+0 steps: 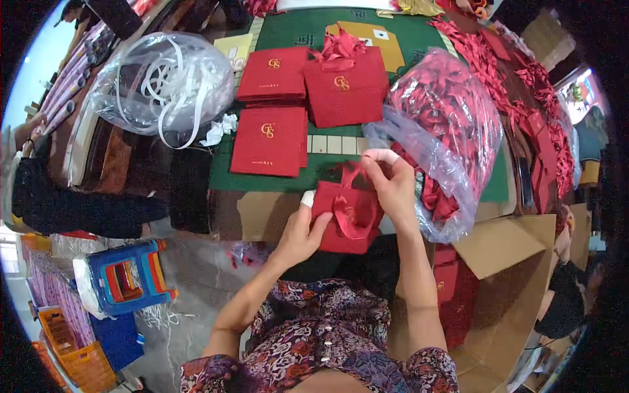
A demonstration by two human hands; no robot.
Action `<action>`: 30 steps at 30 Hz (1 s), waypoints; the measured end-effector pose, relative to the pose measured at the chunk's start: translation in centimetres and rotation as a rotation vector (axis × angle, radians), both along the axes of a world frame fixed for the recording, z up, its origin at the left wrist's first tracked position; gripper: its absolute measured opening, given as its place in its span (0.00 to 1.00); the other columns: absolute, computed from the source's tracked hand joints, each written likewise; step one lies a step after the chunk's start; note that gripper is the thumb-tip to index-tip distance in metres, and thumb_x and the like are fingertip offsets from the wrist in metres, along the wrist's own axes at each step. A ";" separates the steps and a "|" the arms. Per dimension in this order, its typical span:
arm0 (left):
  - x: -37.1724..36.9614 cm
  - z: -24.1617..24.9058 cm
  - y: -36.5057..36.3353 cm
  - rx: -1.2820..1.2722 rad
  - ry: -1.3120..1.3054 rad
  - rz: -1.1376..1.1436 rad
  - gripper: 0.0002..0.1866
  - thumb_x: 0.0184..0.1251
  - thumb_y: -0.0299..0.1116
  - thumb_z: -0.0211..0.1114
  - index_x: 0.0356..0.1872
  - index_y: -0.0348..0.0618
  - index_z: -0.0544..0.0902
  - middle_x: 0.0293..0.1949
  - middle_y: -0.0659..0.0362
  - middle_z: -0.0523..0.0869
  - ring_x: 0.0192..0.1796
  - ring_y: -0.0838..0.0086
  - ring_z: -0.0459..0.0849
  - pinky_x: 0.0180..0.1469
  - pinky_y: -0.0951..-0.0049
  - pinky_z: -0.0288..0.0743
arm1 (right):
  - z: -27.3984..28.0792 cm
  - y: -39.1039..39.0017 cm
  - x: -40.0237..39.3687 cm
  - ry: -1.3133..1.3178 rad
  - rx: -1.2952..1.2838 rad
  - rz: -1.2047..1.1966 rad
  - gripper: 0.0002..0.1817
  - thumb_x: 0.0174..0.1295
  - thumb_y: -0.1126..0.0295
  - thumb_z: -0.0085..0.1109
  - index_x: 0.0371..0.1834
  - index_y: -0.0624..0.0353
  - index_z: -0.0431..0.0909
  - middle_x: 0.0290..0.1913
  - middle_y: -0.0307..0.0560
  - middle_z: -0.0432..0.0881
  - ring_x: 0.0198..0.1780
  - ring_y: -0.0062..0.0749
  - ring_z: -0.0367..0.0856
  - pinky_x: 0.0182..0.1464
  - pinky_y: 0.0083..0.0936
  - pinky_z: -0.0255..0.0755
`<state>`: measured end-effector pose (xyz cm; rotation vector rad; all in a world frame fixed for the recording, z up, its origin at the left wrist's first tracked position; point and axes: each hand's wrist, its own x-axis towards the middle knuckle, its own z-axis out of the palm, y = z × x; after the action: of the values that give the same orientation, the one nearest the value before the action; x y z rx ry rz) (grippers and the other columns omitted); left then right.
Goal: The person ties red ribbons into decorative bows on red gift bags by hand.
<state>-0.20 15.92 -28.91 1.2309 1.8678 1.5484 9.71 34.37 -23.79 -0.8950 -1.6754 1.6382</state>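
Note:
I hold a small red gift bag (331, 232) above my lap at the table's near edge. My left hand (300, 234) grips its left side, with white tape on one fingertip. My right hand (393, 187) pinches the red ribbon handle (350, 216) at the bag's top, its finger also taped. On the green mat (419, 33) beyond lie flat red bags with gold logos (270, 141), a stack (274, 73) and one with a ribbon bow (346, 85).
A clear plastic bag of red ribbons (445, 124) sits right of my hands. Another clear bag with white strips (160, 85) lies far left. An open cardboard box (504, 288) holding red bags stands at my right. A blue plastic stool (124, 275) is on the floor, left.

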 end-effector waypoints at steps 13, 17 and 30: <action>-2.2 3.2 0.1 0.036 -0.332 0.050 0.22 0.74 0.29 0.64 0.64 0.31 0.72 0.50 0.56 0.86 0.52 0.78 0.80 0.55 0.72 0.76 | 1.2 2.5 -0.2 0.091 0.164 -0.154 0.15 0.70 0.74 0.62 0.58 0.66 0.80 0.48 0.42 0.85 0.48 0.20 0.81 0.51 0.19 0.75; -7.4 5.3 5.4 0.195 -0.274 0.127 0.21 0.76 0.25 0.54 0.67 0.32 0.68 0.53 0.54 0.83 0.53 0.74 0.79 0.58 0.70 0.74 | 1.4 -0.9 2.5 0.023 0.473 -0.207 0.10 0.70 0.76 0.61 0.53 0.64 0.83 0.47 0.41 0.86 0.48 0.21 0.81 0.53 0.20 0.74; -13.3 3.6 20.3 0.135 0.553 0.395 0.33 0.62 0.30 0.71 0.65 0.32 0.66 0.56 0.37 0.75 0.56 0.41 0.77 0.61 0.52 0.72 | -2.3 -6.4 3.8 -0.077 0.356 -0.011 0.09 0.66 0.80 0.63 0.47 0.61 0.86 0.40 0.43 0.84 0.38 0.22 0.81 0.40 0.18 0.72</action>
<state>-13.47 36.24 -25.31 1.5384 2.5153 1.6672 13.52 27.99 -26.12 -0.7932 -1.9323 1.2550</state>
